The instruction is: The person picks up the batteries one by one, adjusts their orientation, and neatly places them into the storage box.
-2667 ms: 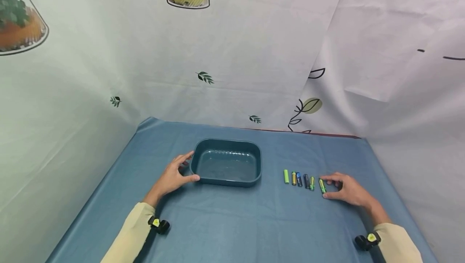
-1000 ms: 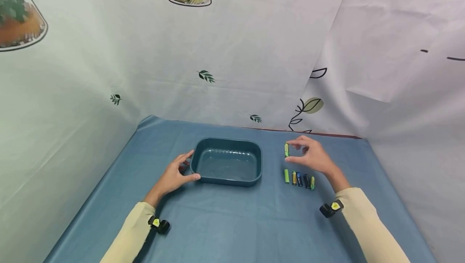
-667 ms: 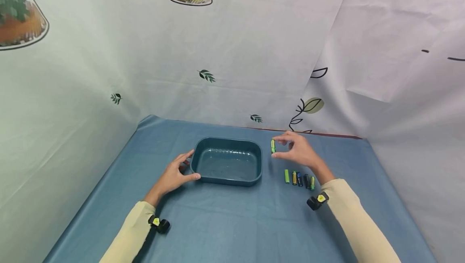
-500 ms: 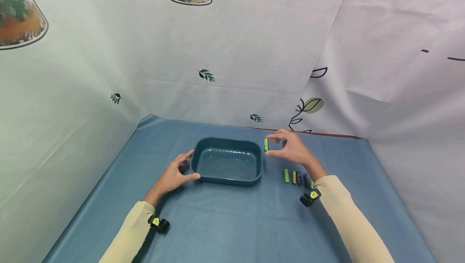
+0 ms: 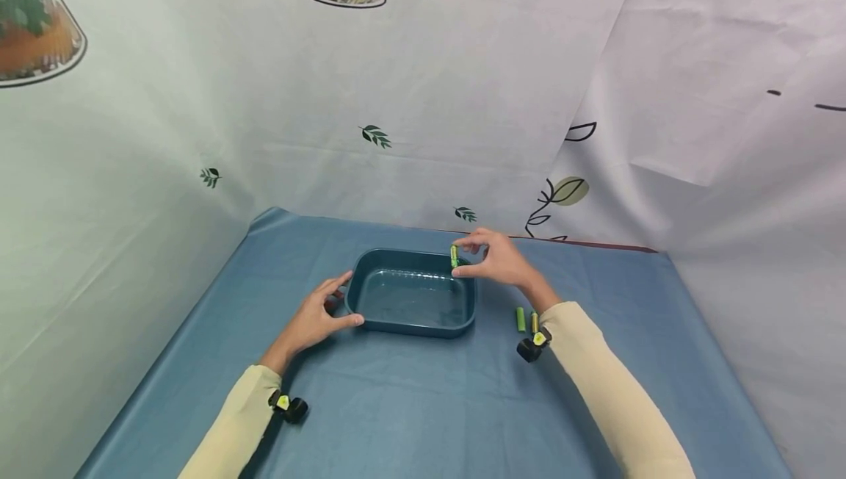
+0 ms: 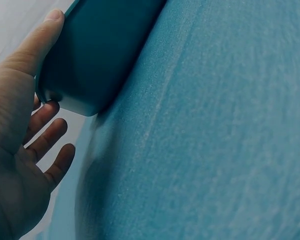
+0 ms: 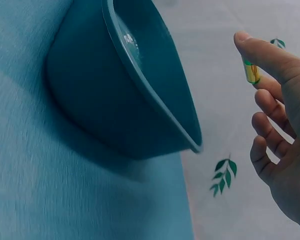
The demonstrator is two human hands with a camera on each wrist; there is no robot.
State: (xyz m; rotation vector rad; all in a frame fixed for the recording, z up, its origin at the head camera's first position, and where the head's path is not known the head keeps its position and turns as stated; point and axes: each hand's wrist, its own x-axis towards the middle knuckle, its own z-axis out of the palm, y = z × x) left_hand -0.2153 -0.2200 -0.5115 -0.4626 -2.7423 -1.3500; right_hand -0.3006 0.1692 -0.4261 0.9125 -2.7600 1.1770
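Note:
A dark teal baking dish [image 5: 403, 330] stands on the blue cloth with nothing lying in it. My left hand [image 5: 311, 325] holds its left end, thumb [image 6: 42, 40] along the rim and a fingertip under the edge; the other fingers are spread. Over the dish's far right corner, my right hand [image 5: 499, 258] pinches a green-and-yellow battery [image 5: 454, 256] upright between thumb and fingertips. In the right wrist view the thumb covers part of that battery [image 7: 252, 73], which is above rim level. Right of the dish lie a light green battery [image 5: 521, 319] and a gold one [image 5: 534, 322].
The right sleeve [image 5: 595, 369] and wrist camera [image 5: 531, 347] hide the batteries farther right in the row. A blue cloth [image 5: 410, 405] covers the table. Pale printed sheets [image 5: 423, 97] rise behind it and at both sides.
My right hand picked the battery up from the right end of the row and has carried it left to above the dish. My left hand and the dish stay put.

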